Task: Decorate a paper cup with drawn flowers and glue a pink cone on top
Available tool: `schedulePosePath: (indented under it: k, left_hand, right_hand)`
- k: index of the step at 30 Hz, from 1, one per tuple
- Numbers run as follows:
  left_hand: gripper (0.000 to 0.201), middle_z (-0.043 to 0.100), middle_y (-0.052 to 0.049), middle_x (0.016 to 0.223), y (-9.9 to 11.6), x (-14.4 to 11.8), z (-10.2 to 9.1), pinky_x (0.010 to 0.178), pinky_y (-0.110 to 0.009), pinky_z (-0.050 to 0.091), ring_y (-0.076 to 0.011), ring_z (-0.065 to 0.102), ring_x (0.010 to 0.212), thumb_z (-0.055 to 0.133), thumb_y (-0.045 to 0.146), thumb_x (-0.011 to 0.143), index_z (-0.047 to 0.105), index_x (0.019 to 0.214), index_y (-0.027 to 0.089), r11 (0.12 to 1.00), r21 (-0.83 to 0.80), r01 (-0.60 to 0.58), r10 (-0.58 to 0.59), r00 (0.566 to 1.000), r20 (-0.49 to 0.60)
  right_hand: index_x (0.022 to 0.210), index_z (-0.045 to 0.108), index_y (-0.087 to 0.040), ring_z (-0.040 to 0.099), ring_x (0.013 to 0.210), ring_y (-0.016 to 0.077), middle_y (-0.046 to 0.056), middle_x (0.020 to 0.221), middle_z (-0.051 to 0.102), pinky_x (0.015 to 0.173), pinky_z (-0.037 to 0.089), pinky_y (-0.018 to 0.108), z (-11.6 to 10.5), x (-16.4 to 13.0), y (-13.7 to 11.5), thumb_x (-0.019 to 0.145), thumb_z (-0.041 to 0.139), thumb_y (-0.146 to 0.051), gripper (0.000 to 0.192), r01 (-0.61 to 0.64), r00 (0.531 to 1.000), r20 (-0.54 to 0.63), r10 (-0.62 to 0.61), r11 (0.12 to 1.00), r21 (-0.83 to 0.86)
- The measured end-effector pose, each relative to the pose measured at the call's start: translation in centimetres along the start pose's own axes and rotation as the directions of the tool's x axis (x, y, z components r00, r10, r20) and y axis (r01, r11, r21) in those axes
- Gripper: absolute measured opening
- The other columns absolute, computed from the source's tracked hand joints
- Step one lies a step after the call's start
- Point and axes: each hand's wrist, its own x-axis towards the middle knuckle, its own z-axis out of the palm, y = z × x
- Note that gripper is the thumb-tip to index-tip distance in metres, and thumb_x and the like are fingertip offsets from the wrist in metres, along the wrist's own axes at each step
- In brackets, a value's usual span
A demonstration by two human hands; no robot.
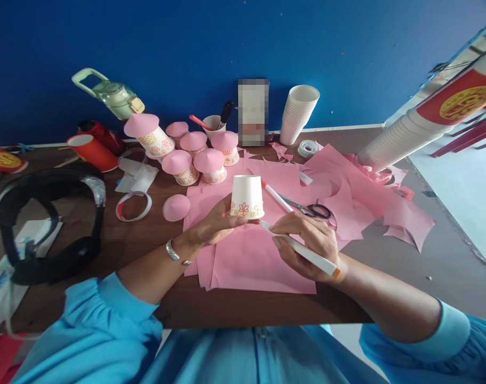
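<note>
My left hand [219, 218] is closed around the lower left of a white paper cup [246, 189], held upside down over the pink paper. Flowers in red-orange and yellow run along the cup's rim. My right hand [310, 242] grips a white marker [307, 253] with an orange end, its tip close to the rim; whether it touches, I cannot tell. Just behind the right hand lie a second white marker [277, 196] and scissors [315, 210] with dark handles. Pink paper sheets [262, 261] spread beneath both hands.
Several decorated cups with pink cone tops [210, 160] stand at the back left, near a loose pink cone [176, 207] and a tape roll [133, 206]. A phone [253, 112] and stacked white cups [301, 112] stand by the blue wall. Paper scraps [358, 197] cover the right.
</note>
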Motion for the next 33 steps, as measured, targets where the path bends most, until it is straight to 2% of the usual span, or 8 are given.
schedulePosePath:
  k: [6,17,25,33]
  left_hand:
    - [0.032,0.078,-0.007,0.11,-0.4,0.0,-0.3,0.101,-0.042,0.062,-0.0243,0.076,0.105,0.085,0.027,0.086,0.076,0.116,0.02,0.998,-0.057,0.017,-0.019,0.999,-0.026]
    - [0.025,0.078,-0.006,0.105,-0.6,0.1,-0.3,0.093,-0.035,0.063,-0.0212,0.075,0.101,0.085,0.025,0.087,0.079,0.111,0.019,0.999,-0.045,0.015,-0.015,1.0,-0.015]
    - [0.034,0.078,-0.008,0.115,-2.0,-0.2,-1.7,0.097,-0.037,0.062,-0.023,0.075,0.107,0.084,0.026,0.089,0.076,0.121,0.02,0.998,-0.055,0.01,-0.01,1.0,-0.007]
    - [0.034,0.078,-0.007,0.117,-1.7,-0.2,-1.4,0.101,-0.038,0.061,-0.0221,0.075,0.109,0.082,0.023,0.091,0.076,0.124,0.022,0.998,-0.062,0.003,-0.002,1.0,0.017]
  right_hand:
    - [0.105,0.065,-0.024,0.072,0.066,0.0153,0.0,0.079,0.073,0.06,0.058,0.026,0.0,-0.1,0.4,0.092,0.063,-0.007,0.021,-0.039,0.999,-0.004,0.039,0.999,-0.033]
    - [0.104,0.063,-0.023,0.074,0.066,0.0152,0.0,0.078,0.073,0.06,0.059,0.025,0.2,-0.1,0.2,0.092,0.063,-0.005,0.022,-0.011,1.0,-0.003,0.011,0.999,-0.037]
    - [0.104,0.062,-0.024,0.073,0.066,0.0145,0.0,0.079,0.074,0.061,0.059,0.025,0.2,0.0,0.5,0.094,0.061,-0.007,0.019,-0.008,1.0,0.001,0.008,0.998,-0.066]
    - [0.101,0.064,-0.023,0.072,0.064,0.0142,-0.001,0.077,0.074,0.061,0.057,0.024,0.2,0.1,0.5,0.094,0.062,-0.008,0.017,-0.018,1.0,-0.017,0.017,0.995,-0.097]
